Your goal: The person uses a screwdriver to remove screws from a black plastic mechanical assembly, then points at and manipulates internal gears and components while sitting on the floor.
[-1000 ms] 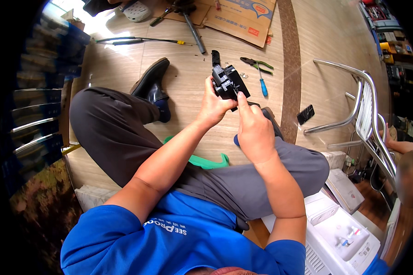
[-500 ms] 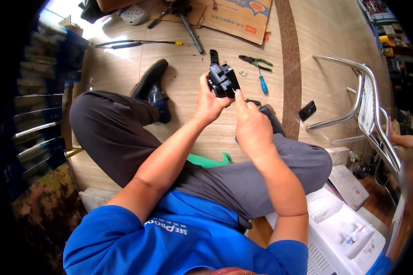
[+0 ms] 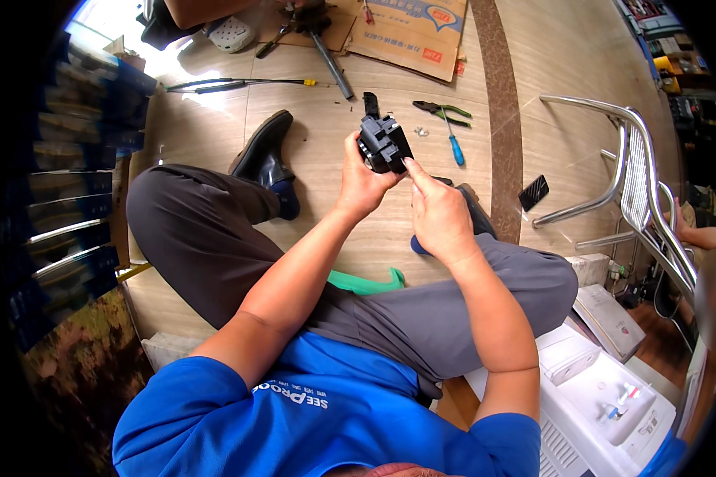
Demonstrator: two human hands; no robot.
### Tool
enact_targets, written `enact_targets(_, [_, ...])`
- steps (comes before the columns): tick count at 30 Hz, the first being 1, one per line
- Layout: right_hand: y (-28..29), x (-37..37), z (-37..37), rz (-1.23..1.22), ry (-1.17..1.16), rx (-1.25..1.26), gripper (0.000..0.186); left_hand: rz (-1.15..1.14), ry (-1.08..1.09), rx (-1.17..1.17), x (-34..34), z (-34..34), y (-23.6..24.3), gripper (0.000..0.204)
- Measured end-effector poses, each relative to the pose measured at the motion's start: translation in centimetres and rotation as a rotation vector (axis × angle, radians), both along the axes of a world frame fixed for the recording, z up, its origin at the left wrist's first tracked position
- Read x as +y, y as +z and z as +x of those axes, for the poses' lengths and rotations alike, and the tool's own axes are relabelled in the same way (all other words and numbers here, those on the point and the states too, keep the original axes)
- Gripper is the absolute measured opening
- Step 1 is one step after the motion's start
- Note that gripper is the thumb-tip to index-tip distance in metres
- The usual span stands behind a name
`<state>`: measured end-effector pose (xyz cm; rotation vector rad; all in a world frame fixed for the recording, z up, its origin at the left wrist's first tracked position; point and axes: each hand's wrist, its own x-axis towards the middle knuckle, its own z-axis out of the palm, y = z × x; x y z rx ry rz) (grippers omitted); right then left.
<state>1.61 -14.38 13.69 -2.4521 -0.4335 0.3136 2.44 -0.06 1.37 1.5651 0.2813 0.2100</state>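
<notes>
In front of my knees, my left hand point(image 3: 363, 186) is wrapped round a black and grey plastic part point(image 3: 385, 144) with blocky ridges on top and a narrow arm sticking out at its far end. My right hand point(image 3: 441, 213) is at the part's near right edge, index finger reaching its side and the other fingers curled in. Anything small inside those fingers is hidden. Beyond my right hand lie green-handled pliers point(image 3: 445, 110), a screwdriver with a blue handle point(image 3: 457, 149) and some small pale bits point(image 3: 422, 132).
A dark phone point(image 3: 533, 192) lies by a metal chair point(image 3: 635, 179) at right. Flattened cardboard point(image 3: 402, 41), a black cable point(image 3: 235, 83) and another person's white clog point(image 3: 231, 34) are at the far side. Stacked boxes point(image 3: 71, 203) stand left; a white dispenser point(image 3: 565, 362) sits near right.
My right hand has shifted slightly down, its index finger still at the part's edge. The part has tilted a little in my left hand, which keeps its hold.
</notes>
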Motion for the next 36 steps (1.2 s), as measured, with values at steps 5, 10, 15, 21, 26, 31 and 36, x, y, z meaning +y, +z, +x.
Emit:
enact_targets(5, [-0.1,0.0,0.3,0.128,-0.034,0.109,0.044,-0.137,-0.032,0.061,0.0,-0.1,0.9,0.098])
enact_targets(10, [-0.9,0.8,-0.5,-0.060,0.025,-0.188,0.046,-0.185,-0.049,0.141,-0.1,-0.3,2.4,0.095])
enact_targets(15, [0.5,0.9,0.3,-0.036,-0.002,0.002,0.046,0.038,-0.011,0.061,0.2,-0.3,0.8,0.097])
enact_targets(21, [-0.5,0.4,0.5,-0.180,0.046,-0.163,0.044,-0.047,-0.059,0.056,-0.3,-0.5,0.8,0.095])
enact_targets(26, [0.7,-0.9,1.6,-0.183,0.152,-0.114,0.043,-0.208,-0.187,0.054,0.5,-0.2,0.8,0.093])
enact_targets(31, [0.8,-1.8,1.7,-0.186,0.202,-0.125,0.044,-0.181,-0.210,0.048,0.3,-0.1,1.4,0.093])
enact_targets(36, [-1.0,-0.9,1.0,-0.128,0.056,-0.098,0.042,-0.041,-0.065,0.133,-1.1,-0.6,1.7,0.091])
